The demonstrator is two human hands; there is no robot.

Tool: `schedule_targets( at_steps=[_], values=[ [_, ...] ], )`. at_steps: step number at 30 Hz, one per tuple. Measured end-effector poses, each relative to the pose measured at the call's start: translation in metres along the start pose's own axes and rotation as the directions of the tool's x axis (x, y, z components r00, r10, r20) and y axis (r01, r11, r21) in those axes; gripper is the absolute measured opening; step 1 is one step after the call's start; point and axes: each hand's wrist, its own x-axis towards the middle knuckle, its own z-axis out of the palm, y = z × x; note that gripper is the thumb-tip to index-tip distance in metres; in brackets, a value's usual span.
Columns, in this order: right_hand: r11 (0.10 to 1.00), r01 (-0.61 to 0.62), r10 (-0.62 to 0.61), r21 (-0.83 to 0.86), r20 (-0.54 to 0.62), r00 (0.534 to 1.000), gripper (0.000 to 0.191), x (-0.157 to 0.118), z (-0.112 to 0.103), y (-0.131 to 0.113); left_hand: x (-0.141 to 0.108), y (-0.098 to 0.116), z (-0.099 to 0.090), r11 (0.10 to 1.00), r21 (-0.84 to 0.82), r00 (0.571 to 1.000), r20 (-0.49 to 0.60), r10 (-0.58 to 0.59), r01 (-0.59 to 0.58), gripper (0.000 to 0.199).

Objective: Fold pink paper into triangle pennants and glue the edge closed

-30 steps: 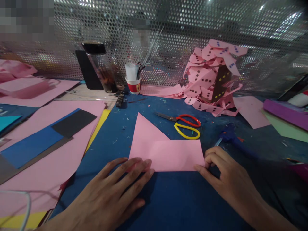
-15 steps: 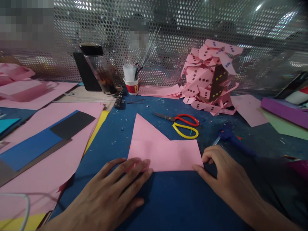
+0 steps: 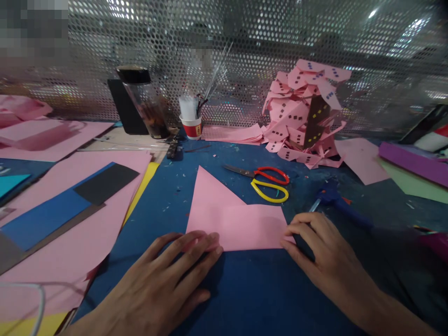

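Observation:
A folded pink paper (image 3: 241, 228) lies on the blue table, with a pointed flap rising at its upper left. My left hand (image 3: 164, 275) rests with spread fingers on its lower left corner, pressing it flat. At the lower right corner, my right hand (image 3: 325, 261) pinches the paper's edge between thumb and fingers. Just beyond the paper lie scissors (image 3: 269, 175) with one red and one yellow handle, blades pointing left. A blue glue gun (image 3: 336, 198) sits beyond my right hand, its nozzle toward the lower left.
Pink sheets (image 3: 87, 252) with blue and black strips (image 3: 107, 183) cover the left side. At the back stand a jar (image 3: 150, 107), a red-and-white cup (image 3: 192, 128) and a pile of dotted pink pieces (image 3: 297, 116). Purple paper (image 3: 413, 163) is at the right.
The fingers of my right hand have moved slightly left over the paper's right corner, whose edge now looks bent inward. My left hand has stayed in place.

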Motion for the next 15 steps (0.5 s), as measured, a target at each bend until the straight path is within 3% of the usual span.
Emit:
schedule_targets(
  at_steps=[15],
  values=[
    [0.999,0.024,-0.024,0.036,-0.010,1.000,0.004,0.0027,0.0014,-0.0013,0.0005,0.0003,0.0005,1.000,-0.015,1.000,0.026,-0.010,0.010,0.046]
  ],
)
